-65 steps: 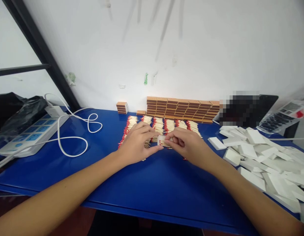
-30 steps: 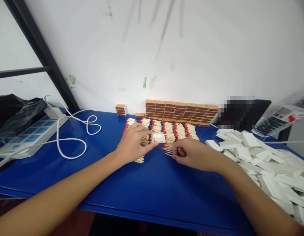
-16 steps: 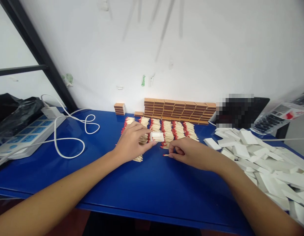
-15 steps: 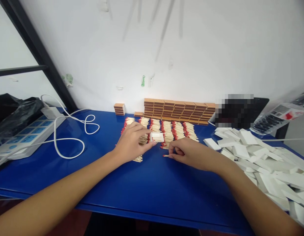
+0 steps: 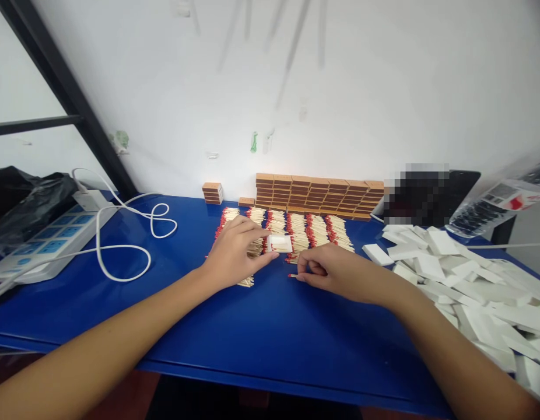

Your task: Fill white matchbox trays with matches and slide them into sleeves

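Between the thumb and fingers of my left hand is a small white matchbox tray, with a few matches lying along its near side. My right hand is to the right of it, lower and closer to me, pinching a red-tipped match whose head points left. Behind both hands, red-headed matches lie in several piled rows on the blue table. My left hand covers part of the leftmost rows.
Stacked brown matchboxes line the wall, with a smaller stack to their left. White trays are heaped at the right, near a dark tablet-like device and a plastic bottle. A power strip and white cable occupy the left.
Both hands hold nearly the same pose. My right hand has shifted very slightly left and up with the match, while the tray stays in my left hand.
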A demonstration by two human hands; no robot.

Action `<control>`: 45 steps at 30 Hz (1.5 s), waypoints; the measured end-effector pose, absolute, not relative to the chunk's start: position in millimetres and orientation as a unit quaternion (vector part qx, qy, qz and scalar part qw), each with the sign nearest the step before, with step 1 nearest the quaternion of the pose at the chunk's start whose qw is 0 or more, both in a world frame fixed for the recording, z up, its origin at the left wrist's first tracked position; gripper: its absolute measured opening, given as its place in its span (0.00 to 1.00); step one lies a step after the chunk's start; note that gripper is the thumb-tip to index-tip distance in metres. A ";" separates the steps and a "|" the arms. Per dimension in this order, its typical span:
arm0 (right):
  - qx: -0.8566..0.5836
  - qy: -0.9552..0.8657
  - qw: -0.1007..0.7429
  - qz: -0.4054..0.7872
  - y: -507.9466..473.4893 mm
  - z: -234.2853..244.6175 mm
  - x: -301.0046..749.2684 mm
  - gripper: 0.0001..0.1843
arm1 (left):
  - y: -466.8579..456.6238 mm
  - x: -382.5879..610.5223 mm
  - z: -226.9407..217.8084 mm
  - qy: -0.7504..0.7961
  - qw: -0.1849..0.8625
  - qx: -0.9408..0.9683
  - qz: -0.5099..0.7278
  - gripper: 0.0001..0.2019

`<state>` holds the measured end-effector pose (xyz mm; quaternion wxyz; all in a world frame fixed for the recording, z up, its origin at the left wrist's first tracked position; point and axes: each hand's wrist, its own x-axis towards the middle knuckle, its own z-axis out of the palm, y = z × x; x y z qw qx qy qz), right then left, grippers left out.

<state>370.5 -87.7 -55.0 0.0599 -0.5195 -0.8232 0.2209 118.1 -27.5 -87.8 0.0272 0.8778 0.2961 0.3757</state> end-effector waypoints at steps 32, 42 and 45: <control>-0.501 -0.812 0.273 0.125 -77.5 -71.3 358.8 0.10 | -37.6 122.8 -84.2 0.220 0.052 0.896 0.383 0.15; -0.517 -0.807 0.274 0.077 -78.0 -61.1 366.5 0.12 | -31.6 121.4 -85.6 0.282 0.034 0.876 0.389 0.17; -0.530 -0.814 0.212 0.107 -75.9 -57.9 373.0 0.12 | -27.4 119.5 -85.1 0.305 0.021 0.863 0.401 0.17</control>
